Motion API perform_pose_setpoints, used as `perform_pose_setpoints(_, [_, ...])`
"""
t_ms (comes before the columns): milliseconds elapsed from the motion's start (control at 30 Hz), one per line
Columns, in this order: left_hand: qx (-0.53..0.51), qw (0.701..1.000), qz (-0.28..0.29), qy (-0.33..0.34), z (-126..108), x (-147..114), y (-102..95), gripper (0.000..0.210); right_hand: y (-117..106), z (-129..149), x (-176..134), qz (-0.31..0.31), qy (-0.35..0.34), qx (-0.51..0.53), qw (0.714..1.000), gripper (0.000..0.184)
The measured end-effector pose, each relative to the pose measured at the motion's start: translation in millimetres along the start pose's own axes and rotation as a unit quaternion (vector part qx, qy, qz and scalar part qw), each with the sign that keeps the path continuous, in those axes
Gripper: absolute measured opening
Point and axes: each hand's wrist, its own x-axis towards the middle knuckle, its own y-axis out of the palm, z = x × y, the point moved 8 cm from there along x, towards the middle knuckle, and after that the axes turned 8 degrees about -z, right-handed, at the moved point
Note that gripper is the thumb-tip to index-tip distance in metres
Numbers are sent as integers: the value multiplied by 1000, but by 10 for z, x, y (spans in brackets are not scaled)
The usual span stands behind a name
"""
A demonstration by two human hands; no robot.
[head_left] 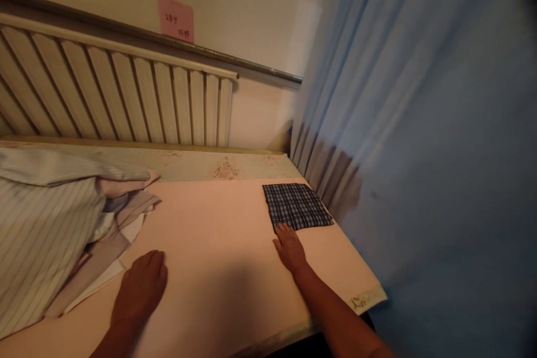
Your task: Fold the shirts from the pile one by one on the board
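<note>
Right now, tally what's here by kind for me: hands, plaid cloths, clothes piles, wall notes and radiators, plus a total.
Left hand and right hand: 2
Plaid cloth: 1
Clothes pile: 1 (pieces overlap, so I can't count them singly)
Note: 1
Radiator: 1
Total: 6

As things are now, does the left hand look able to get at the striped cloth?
Probably yes. The left hand is close by; only the edges of other cloths show between it and the striped cloth, and nothing upright seems to block the way.
</note>
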Motion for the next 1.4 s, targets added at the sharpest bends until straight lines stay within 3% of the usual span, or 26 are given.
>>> perform_pose_setpoints(567, [-22,1000,-4,-9,-5,10,-43,36,63,49,-81,62,3,-27,998,49])
perform_pose_setpoints(833, [-23,1000,-4,-14,42,-2,34,36,-56,152,-181,119,-23,0,993,50])
perform_pose_setpoints(1000, [-14,1000,-17,-2,69,-5,79,37,-235,168,-68,91,-59,31,994,43])
perform_pose_setpoints(1167, [7,1000,-21,9,133,-2,189,37,-300,-293,352,6,-1,5,1000,41])
perform_pose_setpoints(1300, [11,1000,-16,10,170,2,248,39,-155,-890,561,-28,100,-59,993,46])
perform_pose_setpoints(1400, [17,1000,-8,8,203,-2,290,39,20,-1138,526,-24,120,-70,990,47])
